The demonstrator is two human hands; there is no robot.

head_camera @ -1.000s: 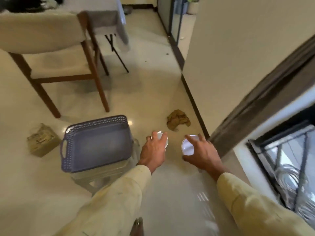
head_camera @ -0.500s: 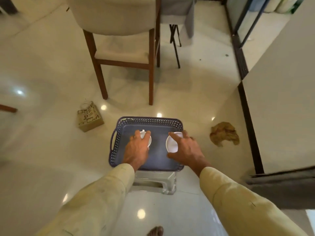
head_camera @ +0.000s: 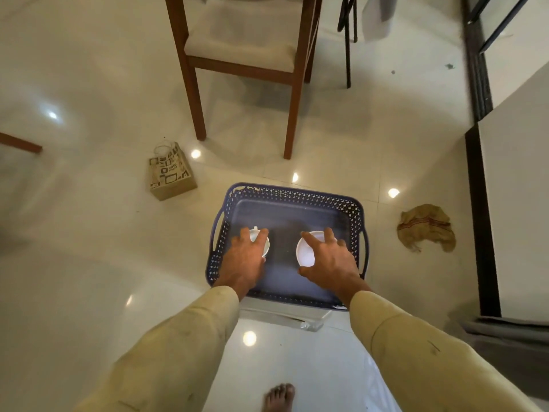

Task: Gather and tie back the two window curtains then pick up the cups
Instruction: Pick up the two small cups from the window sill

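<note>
Two white cups are over the blue perforated tray [head_camera: 297,194], which stands on a clear stool. My left hand [head_camera: 243,260] grips the left cup [head_camera: 265,245] from above, fingers curled over its rim. My right hand [head_camera: 329,260] grips the right cup [head_camera: 306,252] the same way, its white inside showing. Whether the cups touch the tray floor I cannot tell. A grey curtain [head_camera: 511,337] edge shows at the lower right.
A wooden chair [head_camera: 237,55] stands just beyond the tray. A small paper bag [head_camera: 170,176] with a glass on it sits on the floor at left. A brown rag [head_camera: 424,227] lies at right beside the wall. My bare foot [head_camera: 279,396] is below.
I have turned left from the window wall. Both hands carried the cups from beside the tray to over it and lowered them towards its floor.
</note>
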